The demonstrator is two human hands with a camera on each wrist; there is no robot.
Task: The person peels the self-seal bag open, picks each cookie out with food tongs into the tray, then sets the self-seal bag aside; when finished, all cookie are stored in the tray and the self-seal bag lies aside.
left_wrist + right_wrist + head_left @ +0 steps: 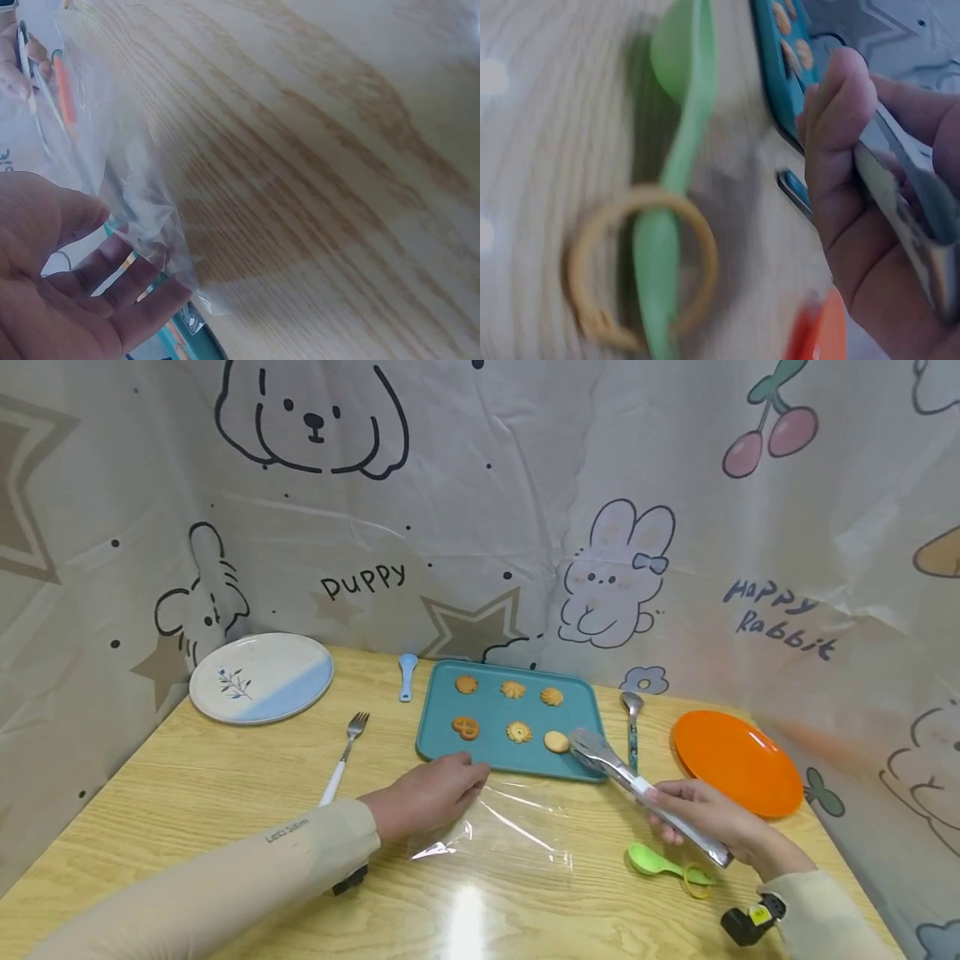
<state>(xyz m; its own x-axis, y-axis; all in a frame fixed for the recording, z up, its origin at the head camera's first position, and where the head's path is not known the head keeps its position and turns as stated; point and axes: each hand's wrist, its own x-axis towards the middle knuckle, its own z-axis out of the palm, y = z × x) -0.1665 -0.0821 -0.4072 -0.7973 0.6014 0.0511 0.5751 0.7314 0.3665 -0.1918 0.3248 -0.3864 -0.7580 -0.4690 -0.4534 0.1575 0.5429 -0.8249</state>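
Note:
My left hand (442, 789) is just in front of the teal tray (442, 752), holding the edge of a clear plastic bag (517, 835). In the left wrist view the bag (139, 172) hangs at the thumb and fingertips. My right hand (701, 818) grips metal tongs (678, 822) partway along their arms. The tong tips lie over the tray's front right corner, beside a plain round cookie (557, 742). Whether they touch it cannot be told. Other cookies on the tray include a pretzel-shaped one (466, 727) and a flower-shaped one (518, 732).
Left of the tray are a white and blue plate (262, 681), a fork (345, 756) and a small blue spoon (407, 677). To its right lie a metal spoon (632, 714) and an orange plate (738, 764). A green spoon (660, 862) with a yellow ring (698, 881) lies near my right hand.

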